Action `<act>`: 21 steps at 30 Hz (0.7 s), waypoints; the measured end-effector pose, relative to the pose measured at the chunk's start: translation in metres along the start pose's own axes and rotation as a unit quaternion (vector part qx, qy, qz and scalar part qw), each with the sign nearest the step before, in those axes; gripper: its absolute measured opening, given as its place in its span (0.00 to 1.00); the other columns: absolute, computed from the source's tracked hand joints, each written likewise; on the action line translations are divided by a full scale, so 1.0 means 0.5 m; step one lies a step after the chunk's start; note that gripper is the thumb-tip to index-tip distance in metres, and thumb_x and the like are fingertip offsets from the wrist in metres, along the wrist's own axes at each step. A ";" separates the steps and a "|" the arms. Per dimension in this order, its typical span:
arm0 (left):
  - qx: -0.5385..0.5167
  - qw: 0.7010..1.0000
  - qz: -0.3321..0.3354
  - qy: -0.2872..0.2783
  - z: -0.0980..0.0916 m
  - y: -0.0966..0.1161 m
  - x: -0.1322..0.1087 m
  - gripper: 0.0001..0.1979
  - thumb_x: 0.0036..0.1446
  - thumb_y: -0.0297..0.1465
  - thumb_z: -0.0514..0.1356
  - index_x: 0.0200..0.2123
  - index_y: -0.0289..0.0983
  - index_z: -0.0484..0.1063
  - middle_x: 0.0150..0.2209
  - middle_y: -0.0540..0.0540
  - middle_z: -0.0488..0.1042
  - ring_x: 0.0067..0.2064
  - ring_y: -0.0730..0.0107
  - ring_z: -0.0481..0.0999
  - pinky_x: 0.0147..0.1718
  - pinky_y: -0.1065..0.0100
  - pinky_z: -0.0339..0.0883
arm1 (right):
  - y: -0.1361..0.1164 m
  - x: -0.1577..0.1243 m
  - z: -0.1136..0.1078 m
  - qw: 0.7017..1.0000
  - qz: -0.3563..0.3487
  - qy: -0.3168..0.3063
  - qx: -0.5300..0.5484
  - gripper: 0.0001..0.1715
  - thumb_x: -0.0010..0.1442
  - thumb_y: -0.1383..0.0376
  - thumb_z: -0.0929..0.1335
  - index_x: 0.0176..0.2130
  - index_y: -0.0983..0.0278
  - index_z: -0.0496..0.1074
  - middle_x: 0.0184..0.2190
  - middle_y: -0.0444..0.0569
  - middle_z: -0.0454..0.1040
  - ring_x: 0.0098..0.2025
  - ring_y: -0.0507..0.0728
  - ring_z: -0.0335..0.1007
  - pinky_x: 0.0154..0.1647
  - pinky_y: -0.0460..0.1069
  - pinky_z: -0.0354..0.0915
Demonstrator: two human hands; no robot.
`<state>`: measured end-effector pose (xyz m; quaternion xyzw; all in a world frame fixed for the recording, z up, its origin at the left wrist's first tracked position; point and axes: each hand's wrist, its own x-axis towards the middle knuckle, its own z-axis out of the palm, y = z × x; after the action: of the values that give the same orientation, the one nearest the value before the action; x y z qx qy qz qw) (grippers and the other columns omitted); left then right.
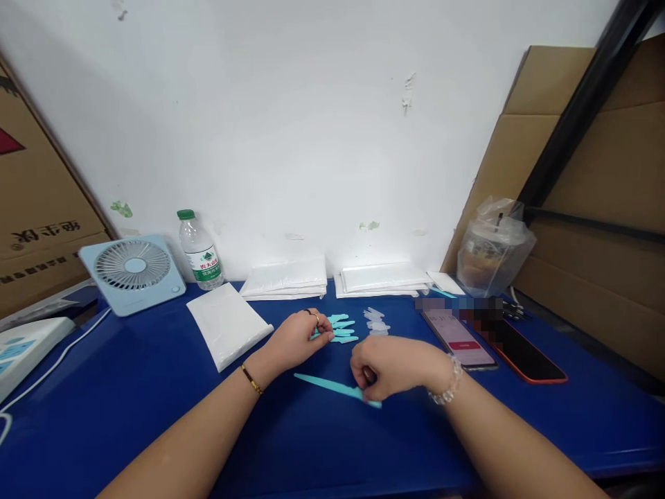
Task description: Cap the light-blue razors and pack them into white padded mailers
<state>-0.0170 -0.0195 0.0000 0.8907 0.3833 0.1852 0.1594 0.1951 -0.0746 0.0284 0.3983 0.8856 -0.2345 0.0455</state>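
Over the smooth blue tabletop [249,443], I watched the right hand [397,364] pinch one long, tapering teal plastic strip [327,383] at its right end. The left hand [298,339], fingertips bunched, touched at least four small, flat teal pieces [343,333]; I could not tell whether it gripped any. Several frosted translucent pieces [377,322], overlapping, and two slab-shaped smartphones [462,339] lay to the right.

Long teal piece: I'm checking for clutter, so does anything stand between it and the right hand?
Nothing visible does: the right hand pinches the long teal piece near one end. The left hand is apart from it, at other teal pieces.
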 end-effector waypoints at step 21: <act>-0.142 0.985 -0.070 -0.066 -0.016 -0.020 -0.011 0.12 0.62 0.39 0.45 0.35 0.39 0.62 0.29 0.51 0.71 0.26 0.73 0.68 0.26 0.72 0.58 | 0.099 -0.002 -0.031 0.941 0.036 0.294 0.165 0.08 0.58 0.63 0.64 0.35 0.64 0.69 0.26 0.45 0.71 0.26 0.51 0.64 0.26 0.44 0.58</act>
<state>-0.0303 -0.0160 0.0015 0.8402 0.4032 0.1666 0.3220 0.2334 -0.0400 0.0238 0.4826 0.7938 -0.2480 -0.2745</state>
